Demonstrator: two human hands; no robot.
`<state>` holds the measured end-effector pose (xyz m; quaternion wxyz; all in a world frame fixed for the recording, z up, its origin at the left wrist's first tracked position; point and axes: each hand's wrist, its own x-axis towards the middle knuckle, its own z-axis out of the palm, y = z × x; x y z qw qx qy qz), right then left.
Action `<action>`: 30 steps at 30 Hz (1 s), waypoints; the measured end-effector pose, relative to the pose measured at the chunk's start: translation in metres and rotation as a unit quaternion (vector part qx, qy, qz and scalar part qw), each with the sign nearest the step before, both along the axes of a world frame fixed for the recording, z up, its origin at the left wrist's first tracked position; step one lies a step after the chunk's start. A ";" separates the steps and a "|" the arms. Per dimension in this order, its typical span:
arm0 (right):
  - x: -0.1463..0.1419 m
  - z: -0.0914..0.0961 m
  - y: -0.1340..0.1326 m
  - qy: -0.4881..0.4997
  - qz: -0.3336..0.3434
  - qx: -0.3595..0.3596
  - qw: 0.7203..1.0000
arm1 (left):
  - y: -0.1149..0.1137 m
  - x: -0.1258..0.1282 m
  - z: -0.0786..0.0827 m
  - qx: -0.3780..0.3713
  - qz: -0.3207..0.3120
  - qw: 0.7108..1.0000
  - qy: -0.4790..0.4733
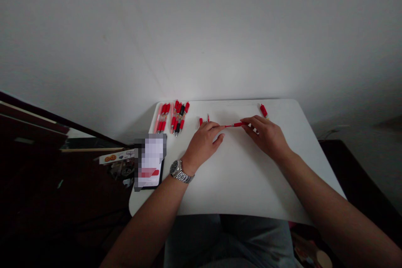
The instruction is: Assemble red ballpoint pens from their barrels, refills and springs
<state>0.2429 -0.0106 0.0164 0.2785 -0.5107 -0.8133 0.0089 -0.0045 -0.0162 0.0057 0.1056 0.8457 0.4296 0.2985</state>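
My right hand (265, 134) pinches a red pen barrel (238, 124) between thumb and fingertips, above the middle of the white table. From the barrel's left end, past a small metallic piece, a thin red rod (228, 126) like a refill reaches toward my other hand. My left hand (205, 140) has its fingers stretched out and its thumb apart, with the index fingertip at the rod's end. Just behind the left hand lie a short red pen part (201, 121) and a small upright-looking piece (207, 117), both partly hidden. A red pen part (263, 111) lies beyond my right hand.
At the table's (238, 188) back left lie several red pens (163, 117) and another group with a black pen (180, 119). A phone (153, 182), partly blurred out, rests on the left edge. A wall (220, 50) rises behind the table.
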 end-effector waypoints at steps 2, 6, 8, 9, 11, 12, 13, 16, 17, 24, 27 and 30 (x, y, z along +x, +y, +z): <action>0.000 0.001 0.000 0.000 -0.003 -0.005 1.000 | 0.000 0.000 -0.001 0.003 0.001 1.000 -0.002; 0.000 0.000 0.000 0.002 -0.008 -0.007 1.000 | 0.000 -0.001 -0.001 0.004 0.002 1.000 -0.005; -0.001 0.000 0.000 0.004 -0.010 -0.010 1.000 | 0.000 -0.001 0.000 0.005 0.006 1.000 -0.007; -0.001 0.000 0.000 0.007 -0.009 -0.013 1.000 | 0.000 -0.001 0.000 0.007 0.009 1.000 -0.008; -0.001 0.001 0.000 0.015 -0.008 -0.018 1.000 | 0.000 -0.001 0.000 0.008 0.016 1.000 -0.008; -0.002 0.001 -0.001 0.017 -0.007 -0.020 1.000 | 0.000 -0.001 0.000 0.009 0.018 1.000 -0.008; -0.002 0.002 -0.001 0.019 -0.005 -0.022 1.000 | 0.000 -0.001 0.001 0.009 0.019 1.000 -0.006; -0.002 0.002 -0.001 0.017 -0.006 -0.019 1.000 | 0.001 -0.001 0.001 0.006 0.020 1.000 -0.001; -0.002 0.001 0.000 0.016 -0.007 -0.018 1.000 | 0.001 -0.001 0.001 0.004 0.021 1.000 0.000; 0.000 -0.002 0.001 0.013 -0.010 -0.024 1.000 | 0.000 -0.002 0.005 -0.009 0.021 1.000 0.007; -0.001 -0.001 0.000 0.011 -0.011 -0.025 1.000 | -0.001 -0.002 0.007 -0.011 0.013 1.000 0.004; -0.001 0.001 0.000 0.008 -0.012 -0.026 1.000 | -0.001 -0.001 0.007 -0.007 0.006 1.000 -0.001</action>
